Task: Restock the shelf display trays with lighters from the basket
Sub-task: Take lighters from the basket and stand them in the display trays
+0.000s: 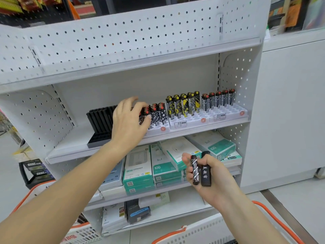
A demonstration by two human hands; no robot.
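Observation:
Three white display trays stand on the middle shelf: a left tray with black-and-white lighters, a middle tray with yellow-black lighters, a right tray with white-striped lighters. My left hand reaches over the left tray, fingers curled round a lighter there; the lighter itself is mostly hidden. My right hand holds two lighters upright in front of the lower shelf: a zebra-striped one and a black one with white characters. The white basket with orange handles sits at the bottom.
A black ribbed empty rack stands left of the trays. Boxed chargers fill the shelf below. More boxes lie on the lowest shelf. White pegboard rises above. A second basket edge shows at lower left.

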